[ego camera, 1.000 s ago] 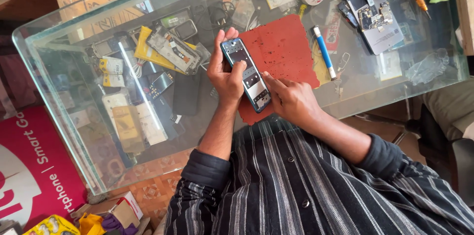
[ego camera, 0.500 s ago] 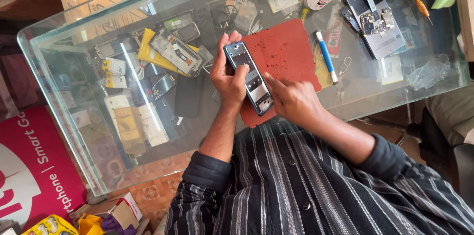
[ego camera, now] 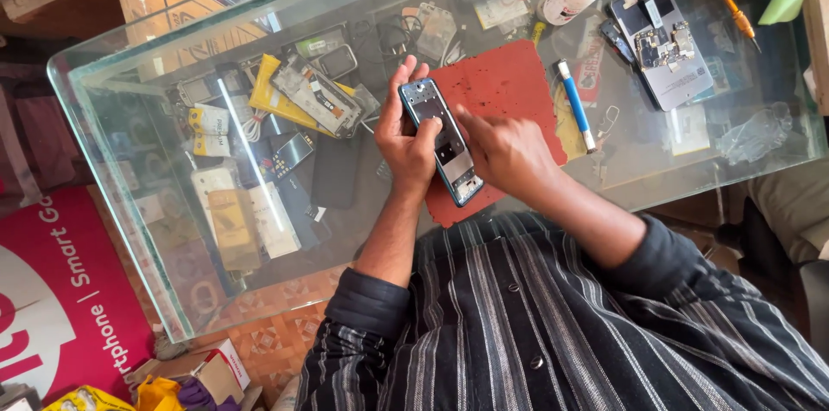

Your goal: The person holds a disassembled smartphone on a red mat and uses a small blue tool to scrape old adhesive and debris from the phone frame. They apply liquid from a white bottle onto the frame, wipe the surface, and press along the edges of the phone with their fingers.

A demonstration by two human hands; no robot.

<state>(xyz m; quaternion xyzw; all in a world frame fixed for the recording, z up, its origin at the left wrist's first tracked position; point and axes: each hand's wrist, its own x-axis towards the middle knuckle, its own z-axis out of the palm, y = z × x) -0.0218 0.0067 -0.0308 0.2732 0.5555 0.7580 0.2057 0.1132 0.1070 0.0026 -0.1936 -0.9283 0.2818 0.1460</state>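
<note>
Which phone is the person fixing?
Find the glass counter, then the red mat on top. Above its near edge, the left hand holds a blue-edged opened phone. Unlike the grey opened phone lying farther off, it's held.

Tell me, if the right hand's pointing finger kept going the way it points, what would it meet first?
The right hand points its forefinger at the opened blue-edged phone held in the left hand; it would probably meet the phone's exposed inside first.
</note>
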